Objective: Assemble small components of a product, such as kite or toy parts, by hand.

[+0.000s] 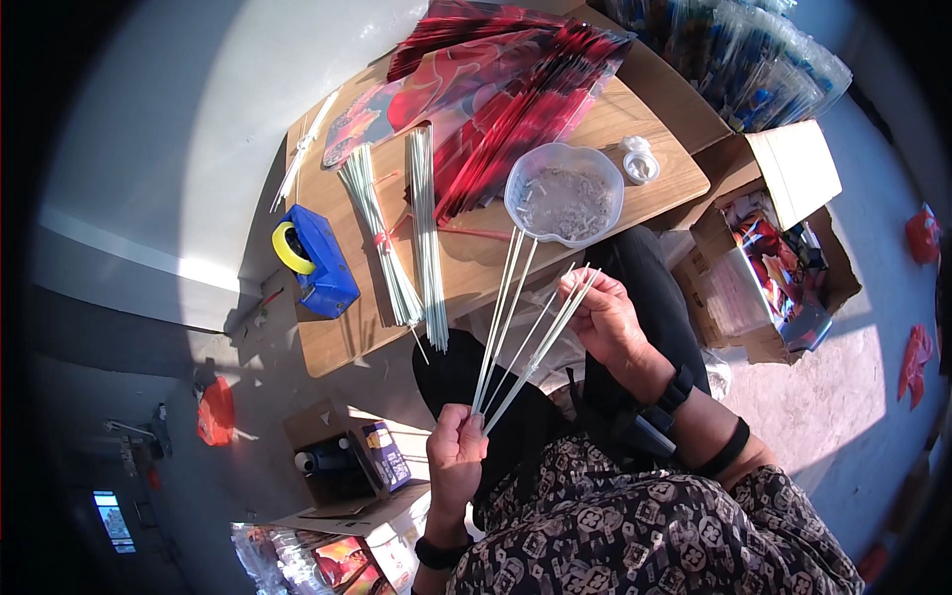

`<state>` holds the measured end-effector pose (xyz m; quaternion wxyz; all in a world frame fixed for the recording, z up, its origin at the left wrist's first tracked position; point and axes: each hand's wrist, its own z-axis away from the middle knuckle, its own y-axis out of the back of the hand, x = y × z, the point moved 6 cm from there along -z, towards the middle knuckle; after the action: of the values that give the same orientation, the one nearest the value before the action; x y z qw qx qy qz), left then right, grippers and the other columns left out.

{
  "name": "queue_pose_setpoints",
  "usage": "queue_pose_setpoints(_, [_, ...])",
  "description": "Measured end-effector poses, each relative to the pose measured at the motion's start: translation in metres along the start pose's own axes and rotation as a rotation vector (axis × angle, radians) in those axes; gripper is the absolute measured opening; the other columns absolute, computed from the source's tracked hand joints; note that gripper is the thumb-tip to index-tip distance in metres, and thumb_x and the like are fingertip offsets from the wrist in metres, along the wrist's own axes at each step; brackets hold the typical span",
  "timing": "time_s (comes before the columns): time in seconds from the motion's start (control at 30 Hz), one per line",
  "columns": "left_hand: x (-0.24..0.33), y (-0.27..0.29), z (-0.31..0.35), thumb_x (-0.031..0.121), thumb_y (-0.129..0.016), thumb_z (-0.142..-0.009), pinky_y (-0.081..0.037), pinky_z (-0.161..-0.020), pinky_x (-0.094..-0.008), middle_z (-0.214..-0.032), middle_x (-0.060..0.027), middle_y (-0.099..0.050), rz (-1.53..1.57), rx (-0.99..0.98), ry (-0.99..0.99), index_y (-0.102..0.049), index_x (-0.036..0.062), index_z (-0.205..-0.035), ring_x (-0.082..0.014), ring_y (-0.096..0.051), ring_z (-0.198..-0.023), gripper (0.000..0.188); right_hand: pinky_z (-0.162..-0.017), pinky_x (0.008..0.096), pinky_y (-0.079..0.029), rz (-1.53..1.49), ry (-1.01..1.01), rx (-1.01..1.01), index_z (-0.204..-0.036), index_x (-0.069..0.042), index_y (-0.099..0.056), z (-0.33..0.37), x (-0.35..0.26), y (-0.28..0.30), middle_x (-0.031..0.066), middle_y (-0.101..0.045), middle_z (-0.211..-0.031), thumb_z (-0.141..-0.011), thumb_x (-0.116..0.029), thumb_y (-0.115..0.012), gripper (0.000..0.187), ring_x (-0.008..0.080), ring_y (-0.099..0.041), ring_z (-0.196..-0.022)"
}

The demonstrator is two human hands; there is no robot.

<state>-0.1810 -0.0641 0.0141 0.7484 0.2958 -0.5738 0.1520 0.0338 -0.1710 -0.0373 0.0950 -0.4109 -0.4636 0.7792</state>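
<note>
Several thin pale sticks (504, 327) fan upward from my left hand (457, 451), which is closed around their lower ends. Above and to the right, my right hand (607, 315) pinches near the upper ends of some of these sticks. Other sticks in the fan lean apart from it toward the clear plastic bowl (520, 220), which has small whitish bits in it. On the table lie two larger bundles of similar sticks, a left bundle (369, 213) with a reddish tie round it and a right bundle (423, 198) beside it.
A blue tape dispenser (332, 278) with yellow tape stands at the wooden table's (322, 347) left edge. Red printed sheets (526, 109) are piled at the back. A small white-lidded jar (642, 166) sits right of the bowl. An open cardboard box (709, 283) stands at right, another box (342, 421) lower left.
</note>
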Motion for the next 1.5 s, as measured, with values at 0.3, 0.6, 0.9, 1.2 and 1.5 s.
queue_pose_setpoints(0.3, [-0.002, 0.005, 0.001, 0.004, -0.053, -0.089, -0.033, -0.046, -0.0218, -0.061, -0.0008, -0.045, -0.186, 0.039, -0.064, -0.05, 0.0024, -0.083, -0.0063, -0.04, -0.051, 0.007, -0.045, 0.017, -0.025, 0.026, 0.015, -0.049, -0.079, -0.004, -0.06, -0.003, 0.003, 0.001, -0.0038, -0.05, -0.064, -0.083, -0.011, -0.063, 0.009, 0.0022, -0.034, -0.05])
queue_pose_setpoints(0.6, [0.007, 0.007, 0.001, 0.002, -0.054, -0.087, -0.036, -0.048, -0.0254, -0.06, -0.0064, -0.047, -0.274, 0.086, -0.187, -0.049, 0.0013, -0.083, -0.011, -0.044, -0.051, 0.006, -0.044, 0.0157, -0.025, 0.005, -0.034, -0.034, -0.082, -0.003, -0.061, -0.003, 0.008, 0.005, -0.0024, -0.053, -0.067, -0.083, -0.012, -0.062, 0.009, 0.0017, -0.036, -0.05])
queue_pose_setpoints(0.9, [0.002, 0.008, 0.002, 0.001, -0.054, -0.086, -0.037, -0.049, -0.0258, -0.061, -0.0067, -0.048, -0.278, 0.049, -0.144, -0.049, 0.0007, -0.083, -0.0119, -0.044, -0.052, 0.006, -0.045, 0.0164, -0.03, -0.265, -0.088, -0.091, -0.096, 0.003, -0.057, -0.007, 0.004, 0.007, 0.0042, -0.056, -0.079, -0.086, -0.009, -0.055, 0.016, 0.0042, -0.04, -0.055])
queue_pose_setpoints(1.2, [0.002, 0.001, 0.003, 0.003, -0.053, -0.087, -0.034, -0.048, -0.0251, -0.059, -0.0033, -0.044, -0.242, -0.02, -0.064, -0.049, 0.0015, -0.082, -0.0091, -0.039, -0.053, 0.007, -0.05, 0.0183, -0.03, -0.431, -0.121, -0.175, -0.1, 0.003, -0.055, -0.008, 0.001, 0.008, 0.002, -0.051, -0.077, -0.088, -0.01, -0.055, 0.018, 0.0059, -0.035, -0.056])
queue_pose_setpoints(1.5, [0.0, 0.0, 0.002, 0.005, -0.052, -0.088, -0.033, -0.048, -0.0209, -0.059, 0.0019, -0.044, -0.265, -0.045, -0.095, -0.049, 0.004, -0.082, -0.0047, -0.039, -0.053, 0.007, -0.047, 0.0183, -0.029, -0.364, -0.112, -0.124, -0.095, 0.003, -0.057, -0.006, -0.001, 0.008, 0.0011, -0.051, -0.073, -0.088, -0.012, -0.057, 0.016, 0.005, -0.035, -0.056])
